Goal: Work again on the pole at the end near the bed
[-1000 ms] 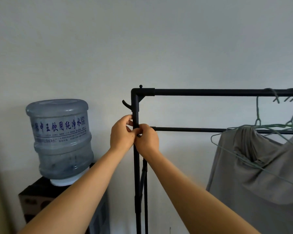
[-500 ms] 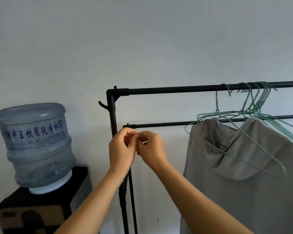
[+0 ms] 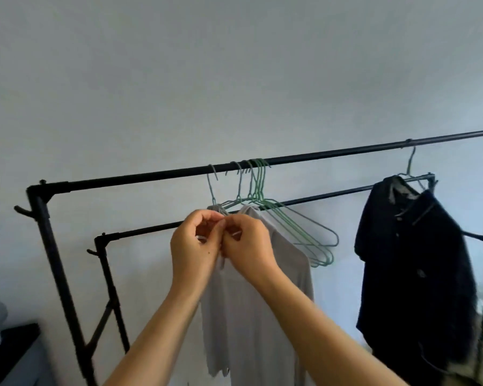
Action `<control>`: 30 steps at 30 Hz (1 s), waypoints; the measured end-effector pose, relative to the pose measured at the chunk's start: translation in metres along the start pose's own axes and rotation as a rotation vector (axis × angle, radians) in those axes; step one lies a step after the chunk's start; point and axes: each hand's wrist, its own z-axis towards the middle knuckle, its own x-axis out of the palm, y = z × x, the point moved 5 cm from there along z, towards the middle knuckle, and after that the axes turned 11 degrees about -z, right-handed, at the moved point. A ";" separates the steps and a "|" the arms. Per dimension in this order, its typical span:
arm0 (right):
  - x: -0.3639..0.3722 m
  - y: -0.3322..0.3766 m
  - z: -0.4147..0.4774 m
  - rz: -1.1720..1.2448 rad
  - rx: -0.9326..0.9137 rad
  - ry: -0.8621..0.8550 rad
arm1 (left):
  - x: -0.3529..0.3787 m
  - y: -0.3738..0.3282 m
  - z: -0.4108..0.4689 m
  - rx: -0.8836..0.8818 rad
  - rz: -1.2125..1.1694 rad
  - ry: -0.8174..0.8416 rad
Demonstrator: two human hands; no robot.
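At frame centre, in front of the grey shirt [image 3: 262, 302]: left hand [image 3: 193, 247] and right hand [image 3: 247, 245], raised side by side, fingertips meeting. Both have fingers curled inward, pinching a small pale item [image 3: 234, 234] between them; only slivers of it show, too small to identify.

Grey shirt: hangs on a green wire hanger directly behind the hands, its collar at 12 o'clock of the knuckles, its body falling toward 6 o'clock between the forearms.

Empty green hangers [image 3: 296, 227]: a bunch of several, hooked on the top rail, at 2 o'clock of the right hand, near but apart from it.

Black clothes rack [image 3: 156, 174]: top rail runs from 9 o'clock up toward 3 o'clock; a second, lower rail lies behind it, passing behind the hands. Corner post with hook at 9 o'clock.

Dark shirt [image 3: 413, 268]: on its own hanger at 3 o'clock, well apart from the hands.

Wall [image 3: 234, 79]: plain, pale, filling the upper half.

Lower left corner, 8 o'clock: edge of a dark stand [image 3: 9, 352], partly cut off.
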 end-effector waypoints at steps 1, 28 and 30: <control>-0.020 -0.009 -0.001 -0.003 0.014 0.002 | 0.020 -0.008 -0.005 -0.007 -0.028 0.006; -0.469 -0.397 0.024 -0.191 0.431 -0.189 | 0.610 -0.040 -0.116 -0.236 -0.354 0.393; -0.489 -0.421 0.041 -0.204 0.454 -0.200 | 0.645 -0.031 -0.107 -0.247 -0.366 0.415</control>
